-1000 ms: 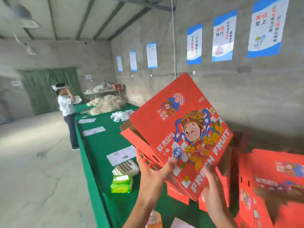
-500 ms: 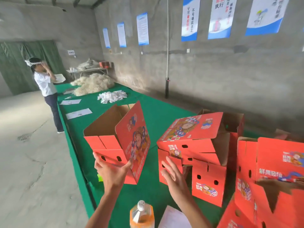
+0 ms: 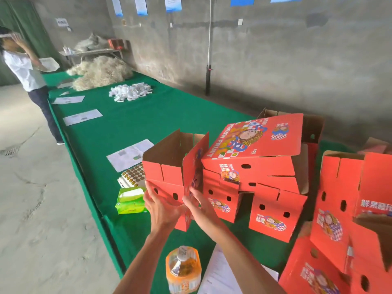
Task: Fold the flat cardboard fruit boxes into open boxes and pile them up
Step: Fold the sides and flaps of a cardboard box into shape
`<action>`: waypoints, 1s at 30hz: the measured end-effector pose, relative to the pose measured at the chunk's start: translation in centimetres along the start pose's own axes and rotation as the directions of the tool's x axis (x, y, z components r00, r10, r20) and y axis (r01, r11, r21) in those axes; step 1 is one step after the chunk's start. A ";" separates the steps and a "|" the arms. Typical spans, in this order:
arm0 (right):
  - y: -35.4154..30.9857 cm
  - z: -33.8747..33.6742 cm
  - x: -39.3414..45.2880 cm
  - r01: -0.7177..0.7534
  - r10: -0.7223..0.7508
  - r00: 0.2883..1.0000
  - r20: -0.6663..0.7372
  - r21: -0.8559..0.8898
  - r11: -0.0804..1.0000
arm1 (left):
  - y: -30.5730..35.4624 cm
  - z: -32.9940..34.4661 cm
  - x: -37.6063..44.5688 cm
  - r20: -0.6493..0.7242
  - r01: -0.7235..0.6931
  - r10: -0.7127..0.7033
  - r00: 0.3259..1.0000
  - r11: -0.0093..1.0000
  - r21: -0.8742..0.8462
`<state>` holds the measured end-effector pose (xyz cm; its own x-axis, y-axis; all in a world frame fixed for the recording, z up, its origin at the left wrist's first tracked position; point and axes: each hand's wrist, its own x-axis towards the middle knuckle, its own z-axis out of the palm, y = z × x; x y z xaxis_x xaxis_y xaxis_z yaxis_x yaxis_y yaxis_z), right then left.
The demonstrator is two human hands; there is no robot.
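Observation:
A red cardboard fruit box [image 3: 167, 172], opened up with its brown inside showing, stands over the green table [image 3: 148, 119] near the front edge. My left hand [image 3: 161, 206] grips its lower left end panel with the round holes. My right hand [image 3: 199, 205] holds the printed side flap that hangs down at the box's right. Directly to the right lies a loose pile of folded red boxes [image 3: 254, 166]. More red boxes [image 3: 350, 209] crowd the right edge of the view.
An orange drink bottle [image 3: 183, 270] and white paper [image 3: 220, 274] sit below my arms. A green tissue pack [image 3: 130, 201], a sticker sheet [image 3: 132, 177] and papers lie left of the box. Straw [image 3: 101, 73] and white slips [image 3: 130, 92] lie farther back. A person [image 3: 27, 75] stands at the left.
The box came down from head height to the table's front and turned open-side up. My right hand, off the box half a second ago, now holds its side flap.

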<state>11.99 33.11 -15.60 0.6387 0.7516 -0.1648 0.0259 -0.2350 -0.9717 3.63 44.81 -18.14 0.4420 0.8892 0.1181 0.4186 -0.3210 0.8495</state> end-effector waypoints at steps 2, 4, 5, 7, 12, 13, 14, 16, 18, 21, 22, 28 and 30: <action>0.7 0.5 0.2 -0.021 0.021 1.000 -0.014 0.026 0.999 | -1.0 0.5 0.3 0.039 -0.002 0.002 0.999 1.000 0.013; 1.9 0.7 0.4 -0.016 0.020 0.998 -0.062 0.060 0.998 | -2.0 0.9 0.4 0.090 -0.027 0.025 0.996 0.999 0.020; 2.4 0.6 0.5 -0.021 0.025 0.997 -0.074 0.066 0.998 | -2.5 0.9 0.4 0.122 -0.041 0.037 0.992 0.999 0.024; 2.7 0.5 0.3 -0.019 0.026 0.996 -0.086 0.086 0.996 | -3.0 0.8 0.0 0.152 -0.075 0.071 0.986 0.997 0.024; 0.4 -1.4 -1.5 0.100 -0.084 0.977 -0.195 0.073 0.992 | 1.2 -0.9 -1.8 -0.036 -0.289 0.288 0.957 0.955 -0.068; -0.7 -2.1 -2.3 0.141 -0.123 0.963 -0.241 0.061 0.988 | 3.0 -1.3 -2.2 -0.081 -0.359 0.353 0.932 0.930 -0.078; -1.9 -2.9 -3.1 0.182 -0.156 0.945 -0.289 0.065 0.981 | 5.0 -1.5 -2.8 -0.113 -0.420 0.410 0.905 0.903 -0.091; -4.5 -5.0 -5.3 0.266 -0.222 0.899 -0.377 0.070 0.961 | 8.9 -1.6 -4.3 -0.117 -0.505 0.491 0.863 0.850 -0.153; -6.8 -7.6 -8.2 0.354 -0.295 0.838 -0.458 0.047 0.934 | 12.7 -1.1 -6.8 -0.098 -0.550 0.544 0.833 0.800 -0.238; -9.1 -11.9 -14.0 0.428 -0.354 0.751 -0.557 0.004 0.904 | 17.8 0.2 -11.8 -0.054 -0.537 0.569 0.821 0.736 -0.411; -9.6 -13.4 -16.2 0.439 -0.373 0.716 -0.590 -0.036 0.898 | 19.4 0.8 -14.0 -0.020 -0.524 0.585 0.811 0.711 -0.469; -9.4 -21.3 -28.4 0.363 -0.393 0.548 -0.739 -0.213 0.907 | 26.3 5.9 -25.8 0.172 -0.503 0.727 0.665 0.606 -0.617; -8.4 -23.6 -33.0 0.293 -0.372 0.496 -0.785 -0.252 0.922 | 27.4 8.1 -29.4 0.272 -0.459 0.725 0.632 0.633 -0.623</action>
<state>8.84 -4.27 2.03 0.9106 -0.0235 0.4125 0.4046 -0.1517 -0.9018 8.49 7.21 -2.47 0.7990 0.2406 0.5511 -0.4320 -0.4078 0.8044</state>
